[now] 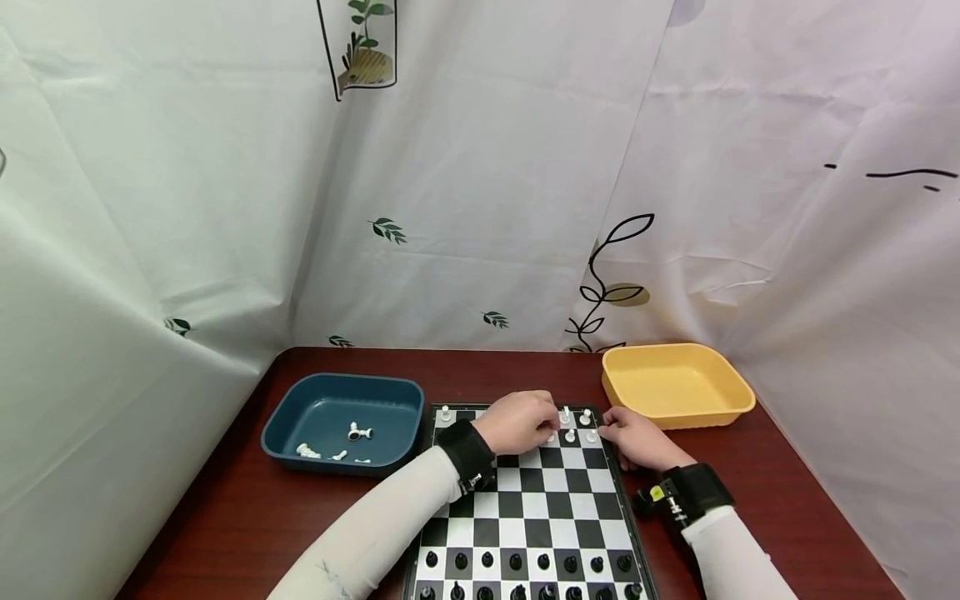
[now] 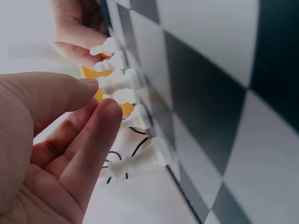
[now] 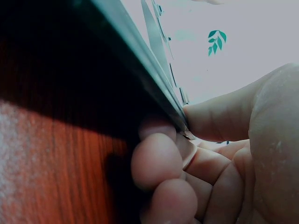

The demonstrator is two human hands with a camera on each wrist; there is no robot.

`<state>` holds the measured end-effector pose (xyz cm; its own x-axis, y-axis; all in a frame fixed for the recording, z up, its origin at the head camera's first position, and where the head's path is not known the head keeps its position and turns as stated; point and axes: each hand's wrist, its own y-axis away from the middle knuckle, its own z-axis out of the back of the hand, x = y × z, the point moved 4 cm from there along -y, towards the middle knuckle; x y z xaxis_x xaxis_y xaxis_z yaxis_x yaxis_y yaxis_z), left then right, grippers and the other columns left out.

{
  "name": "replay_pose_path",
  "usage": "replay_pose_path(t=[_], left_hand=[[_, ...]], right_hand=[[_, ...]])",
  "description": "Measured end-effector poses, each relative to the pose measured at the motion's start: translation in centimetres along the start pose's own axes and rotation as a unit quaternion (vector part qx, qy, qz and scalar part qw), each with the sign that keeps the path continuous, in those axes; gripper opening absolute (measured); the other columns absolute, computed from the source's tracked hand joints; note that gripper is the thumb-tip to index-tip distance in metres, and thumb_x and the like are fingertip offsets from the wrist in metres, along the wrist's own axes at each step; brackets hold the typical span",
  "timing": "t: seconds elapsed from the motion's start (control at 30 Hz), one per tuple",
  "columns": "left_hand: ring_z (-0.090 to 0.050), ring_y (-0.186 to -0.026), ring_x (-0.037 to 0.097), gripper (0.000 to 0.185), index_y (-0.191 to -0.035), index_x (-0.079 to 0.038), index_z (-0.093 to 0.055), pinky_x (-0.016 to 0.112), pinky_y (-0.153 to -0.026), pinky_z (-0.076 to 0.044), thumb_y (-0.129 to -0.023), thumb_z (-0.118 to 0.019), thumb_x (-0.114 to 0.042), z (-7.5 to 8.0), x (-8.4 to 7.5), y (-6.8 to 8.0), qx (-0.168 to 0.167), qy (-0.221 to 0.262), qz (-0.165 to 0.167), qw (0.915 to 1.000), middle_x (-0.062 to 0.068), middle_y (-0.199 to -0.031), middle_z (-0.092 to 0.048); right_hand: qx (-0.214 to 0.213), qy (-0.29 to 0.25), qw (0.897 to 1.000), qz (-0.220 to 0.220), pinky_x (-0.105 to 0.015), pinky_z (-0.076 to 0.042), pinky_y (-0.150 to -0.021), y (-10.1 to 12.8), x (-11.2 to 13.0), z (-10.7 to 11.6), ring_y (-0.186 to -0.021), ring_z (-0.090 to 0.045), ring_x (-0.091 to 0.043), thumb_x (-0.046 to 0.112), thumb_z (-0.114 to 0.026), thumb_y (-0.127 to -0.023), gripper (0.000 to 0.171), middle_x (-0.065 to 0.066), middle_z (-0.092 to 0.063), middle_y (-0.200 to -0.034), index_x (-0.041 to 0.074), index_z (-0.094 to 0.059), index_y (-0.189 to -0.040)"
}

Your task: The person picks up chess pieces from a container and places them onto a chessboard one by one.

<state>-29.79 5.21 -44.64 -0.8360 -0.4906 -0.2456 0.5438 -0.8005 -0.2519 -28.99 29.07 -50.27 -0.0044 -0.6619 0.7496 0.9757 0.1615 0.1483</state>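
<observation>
A black-and-white chessboard lies on the table. My left hand is over its far side, palm turned inward. In the left wrist view the thumb and forefinger tips come together at the head of a white chess piece, pinching it; its exact kind is partly hidden. Other white pieces stand beside it, including a pawn and a taller piece. At the far right corner my right hand grips the board's edge, thumb at the top edge and curled fingers below.
Black pieces fill two rows on the near side. Left of the board is a dark teal tray holding several white pieces. A yellow tray stands at the back right. Behind the table hangs a white patterned cloth.
</observation>
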Motion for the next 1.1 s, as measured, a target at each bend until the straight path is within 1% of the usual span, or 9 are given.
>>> replay_pose_path(t=[0.1,0.23,0.33,0.47,0.57,0.67,0.83,0.97,1.1], left_hand=[[-0.065,-0.093,0.007,0.015,-0.109,-0.015,-0.086,0.019,-0.085,-0.052,-0.104,-0.075,-0.007,0.8,-0.1,0.4,-0.007,0.012,-0.002,0.9999,-0.004,-0.105,-0.072],[-0.066,-0.094,0.010,0.014,-0.111,-0.012,-0.086,0.021,-0.086,-0.054,-0.106,-0.074,-0.007,2.2,0.3,1.0,-0.023,0.025,-0.003,0.9994,-0.002,-0.107,-0.073],[-0.066,-0.094,0.009,0.014,-0.112,-0.011,-0.085,0.021,-0.085,-0.054,-0.105,-0.074,-0.007,3.1,1.0,1.7,-0.040,0.028,0.006,0.9988,-0.001,-0.108,-0.073],[-0.067,-0.095,0.010,0.014,-0.114,-0.011,-0.085,0.025,-0.086,-0.055,-0.105,-0.074,-0.006,4.6,2.1,2.8,-0.061,0.037,0.030,0.9970,-0.001,-0.110,-0.073],[-0.068,-0.098,0.013,0.015,-0.116,-0.011,-0.084,0.028,-0.088,-0.057,-0.106,-0.075,-0.004,5.9,2.8,4.1,-0.073,0.050,0.051,0.9948,0.000,-0.113,-0.072],[-0.069,-0.100,0.014,0.016,-0.116,-0.012,-0.083,0.031,-0.090,-0.057,-0.106,-0.074,-0.003,7.2,3.6,5.4,-0.093,0.058,0.062,0.9920,0.000,-0.114,-0.073],[-0.069,-0.098,0.014,0.018,-0.116,-0.011,-0.083,0.031,-0.088,-0.058,-0.104,-0.075,0.000,9.0,5.2,7.6,-0.135,0.068,0.077,0.9855,0.000,-0.113,-0.073],[-0.067,-0.094,0.013,0.018,-0.115,-0.012,-0.083,0.032,-0.085,-0.058,-0.103,-0.077,0.000,9.8,6.4,9.7,-0.166,0.078,0.093,0.9787,0.000,-0.111,-0.072],[-0.068,-0.094,0.014,0.017,-0.114,-0.013,-0.083,0.034,-0.084,-0.059,-0.103,-0.078,-0.001,10.3,7.5,11.5,-0.187,0.075,0.110,0.9733,-0.001,-0.110,-0.073]], right_hand=[[-0.001,-0.003,1.000,0.000,-0.037,-0.049,-0.049,0.0,-0.1,-0.1,-0.048,-0.060,-0.023,0.015,-0.062,-0.110,0.013,-0.007,-0.058,-0.063,0.003,-0.062,-0.111],[-0.002,-0.004,1.000,0.001,-0.037,-0.049,-0.049,0.1,-0.1,-0.1,-0.048,-0.059,-0.023,0.015,-0.062,-0.109,0.012,-0.007,-0.058,-0.063,0.003,-0.062,-0.110],[-0.001,-0.001,1.000,-0.003,-0.038,-0.049,-0.050,0.1,-0.2,-0.2,-0.048,-0.060,-0.023,0.015,-0.062,-0.109,0.011,-0.007,-0.058,-0.062,0.004,-0.062,-0.110],[0.000,-0.002,1.000,0.000,-0.038,-0.049,-0.050,0.2,-0.2,-0.2,-0.049,-0.060,-0.024,0.015,-0.062,-0.110,0.012,-0.008,-0.058,-0.063,0.003,-0.062,-0.111],[0.000,-0.004,1.000,0.003,-0.039,-0.049,-0.049,0.2,-0.1,-0.2,-0.049,-0.060,-0.024,0.015,-0.062,-0.110,0.012,-0.008,-0.058,-0.063,0.003,-0.062,-0.111],[0.001,-0.004,1.000,0.002,-0.038,-0.049,-0.050,0.2,-0.1,-0.2,-0.049,-0.060,-0.024,0.015,-0.062,-0.109,0.011,-0.008,-0.058,-0.063,0.003,-0.062,-0.110],[0.002,-0.004,1.000,0.006,-0.039,-0.049,-0.050,0.2,0.0,-0.2,-0.049,-0.060,-0.024,0.015,-0.062,-0.109,0.013,-0.008,-0.058,-0.063,0.003,-0.062,-0.112],[0.003,-0.003,1.000,0.007,-0.039,-0.049,-0.050,0.2,0.0,-0.2,-0.048,-0.060,-0.024,0.015,-0.061,-0.109,0.013,-0.008,-0.058,-0.063,0.002,-0.062,-0.113],[0.003,-0.003,1.000,0.002,-0.038,-0.049,-0.050,0.2,0.0,-0.2,-0.049,-0.060,-0.024,0.014,-0.061,-0.110,0.013,-0.008,-0.058,-0.063,0.002,-0.062,-0.113]])
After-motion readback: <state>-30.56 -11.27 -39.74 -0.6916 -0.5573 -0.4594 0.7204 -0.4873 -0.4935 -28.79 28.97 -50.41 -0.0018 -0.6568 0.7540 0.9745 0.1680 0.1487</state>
